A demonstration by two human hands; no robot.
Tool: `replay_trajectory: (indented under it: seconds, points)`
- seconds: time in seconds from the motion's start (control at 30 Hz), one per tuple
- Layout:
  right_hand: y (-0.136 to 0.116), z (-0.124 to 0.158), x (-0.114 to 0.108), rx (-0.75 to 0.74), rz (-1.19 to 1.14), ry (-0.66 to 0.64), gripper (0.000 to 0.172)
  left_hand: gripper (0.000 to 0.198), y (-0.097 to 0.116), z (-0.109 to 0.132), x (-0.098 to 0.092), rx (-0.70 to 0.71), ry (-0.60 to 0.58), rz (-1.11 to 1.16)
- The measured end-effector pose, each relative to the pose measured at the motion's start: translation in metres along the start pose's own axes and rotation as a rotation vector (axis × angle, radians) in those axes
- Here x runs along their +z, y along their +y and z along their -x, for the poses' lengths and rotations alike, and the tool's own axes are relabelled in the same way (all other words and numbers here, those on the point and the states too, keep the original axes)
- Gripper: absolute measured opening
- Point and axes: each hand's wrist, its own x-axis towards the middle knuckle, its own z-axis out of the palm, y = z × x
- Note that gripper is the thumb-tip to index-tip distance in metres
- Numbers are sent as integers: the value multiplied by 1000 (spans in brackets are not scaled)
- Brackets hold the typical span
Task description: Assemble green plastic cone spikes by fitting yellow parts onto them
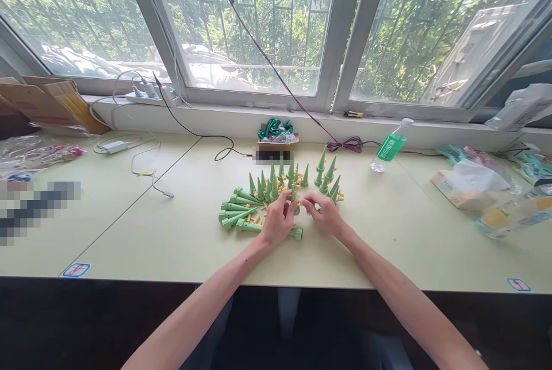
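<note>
My left hand (276, 219) is closed around a green plastic watering spike (294, 192), which stands point up. From the right, my right hand (324, 214) meets it, fingertips pinched at a small yellow valve (301, 203) on the spike's side. Whether the valve is fully seated cannot be seen. Beyond my hands, several green spikes (330, 170) stand upright, some with yellow pieces at their bases. More spikes (233, 215) lie on their sides to the left. Loose yellow valves (257, 219) are scattered between them, and one spike (296, 233) lies in front of my left hand.
A small cardboard box (282, 145) with green wrapping stands behind the spikes. A water bottle (390, 149) is at the back right, with a tissue box (451, 189) and a lying clear bottle (513, 215) farther right. Cables (150, 173) cross the table (164, 238) at left.
</note>
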Motion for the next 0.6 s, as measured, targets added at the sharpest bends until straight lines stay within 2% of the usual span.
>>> replay_trajectory:
  seconds: [0.1, 0.27, 0.6]
  points:
    - [-3, 0, 0, -14, -16, 25, 25, 15, 2, 0, 0, -8, 22, 4]
    - [-2, 1, 0, -21, -43, 17, 21, 15, 3, -1, -1, -10, 18, 16]
    - [5, 0, 2, 22, -5, 18, 31, 16, 4, 0, -2, -8, -22, 25]
